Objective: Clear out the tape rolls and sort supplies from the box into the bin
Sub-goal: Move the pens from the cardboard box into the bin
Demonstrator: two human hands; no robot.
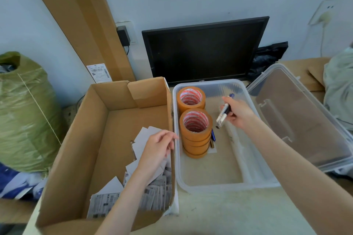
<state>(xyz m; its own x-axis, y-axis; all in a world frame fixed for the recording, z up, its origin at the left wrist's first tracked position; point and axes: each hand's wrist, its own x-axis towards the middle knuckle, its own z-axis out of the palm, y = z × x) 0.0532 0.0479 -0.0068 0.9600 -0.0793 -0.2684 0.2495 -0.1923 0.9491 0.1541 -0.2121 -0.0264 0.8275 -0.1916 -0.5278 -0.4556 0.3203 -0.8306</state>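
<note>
Both forearms run off the bottom edge. Left hand [156, 150] hangs slack over the cardboard box [80, 149], hiding some labels [152, 192]. Right hand [237, 112] grasps pens [224, 112] above the bin [210, 187], right of the tape rolls [195, 129].

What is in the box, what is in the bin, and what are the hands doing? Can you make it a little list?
box: paper labels only
bin: two stacks of orange tape rolls, pens beside them
right hand: holds a bunch of pens over the bin
left hand: over the box, fingers relaxed, holding nothing
lid: off, leaning right of the bin
</note>
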